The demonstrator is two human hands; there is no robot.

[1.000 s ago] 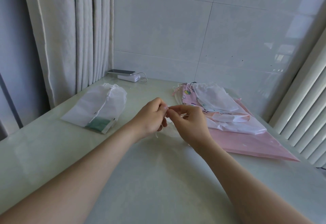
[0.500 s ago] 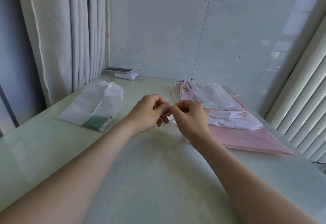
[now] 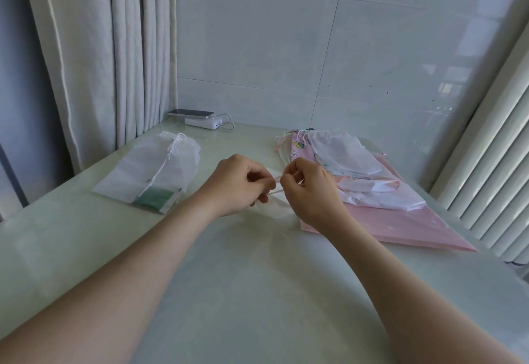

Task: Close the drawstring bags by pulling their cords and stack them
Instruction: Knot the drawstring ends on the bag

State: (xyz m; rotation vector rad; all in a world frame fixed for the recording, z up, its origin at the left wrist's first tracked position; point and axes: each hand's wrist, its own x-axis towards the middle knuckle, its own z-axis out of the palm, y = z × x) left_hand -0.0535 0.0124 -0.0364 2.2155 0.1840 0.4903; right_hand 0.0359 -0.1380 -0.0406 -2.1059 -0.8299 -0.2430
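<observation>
Seemingly cord (image 3: pixel 276 191): left hand (image 3: pixel 239 184), right hand (image 3: pixel 309 189)

**A corner of somebody's home**

Heavy pale curtains (image 3: pixel 108 57) are hanging in folds at 10 o'clock, dropping behind a glossy, pale green tabletop (image 3: pixel 229 292). Large white wall tiles (image 3: pixel 257 48) are shining with reflected daylight at 12 o'clock. At 11 o'clock a phone (image 3: pixel 191 112) is lying on a white charger block (image 3: pixel 203 122), its cable looping beside it. A white ribbed panel (image 3: pixel 492 177), looking like a radiator, is standing at 3 o'clock, and a pile of soft drawstring bags (image 3: pixel 343 157) is lying at 1 o'clock. It is all looking domestic, not like a shop or workshop.
</observation>
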